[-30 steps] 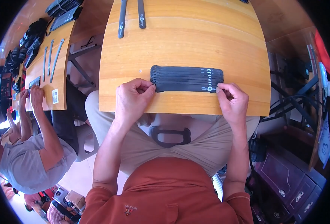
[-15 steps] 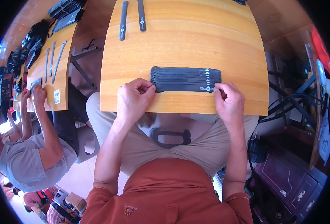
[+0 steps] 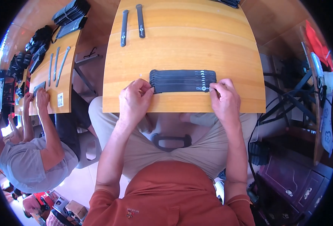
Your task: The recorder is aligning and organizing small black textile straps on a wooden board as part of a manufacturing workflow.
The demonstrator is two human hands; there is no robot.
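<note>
Several flat black straps with rounded ends and small pale printed marks lie overlapped in a fanned row (image 3: pixel 177 77) near the front of the wooden table (image 3: pixel 185 49). My left hand (image 3: pixel 135 98) pinches the left end of the nearest strap (image 3: pixel 176 89), thumb against forefinger. At that strap's right end, my right hand (image 3: pixel 226 98) is likewise closed in a pinch. The fingertips cover both tips of the strap. Two loose straps, one on the left (image 3: pixel 124 28) and one beside it (image 3: pixel 140 22), lie apart toward the far left of the table.
A dark bundle (image 3: pixel 228 3) sits at the table's far edge. To the left, a co-worker in a grey shirt (image 3: pixel 34 160) handles straps at another table (image 3: pixel 62 84) bearing black stacks (image 3: pixel 71 13). A dark cabinet (image 3: pixel 290 184) and black metal frame (image 3: pixel 287 101) stand to the right.
The view has shifted slightly, so the table and straps sit a little differently in the picture. Both my hands stay pinched at the ends of the nearest strap.
</note>
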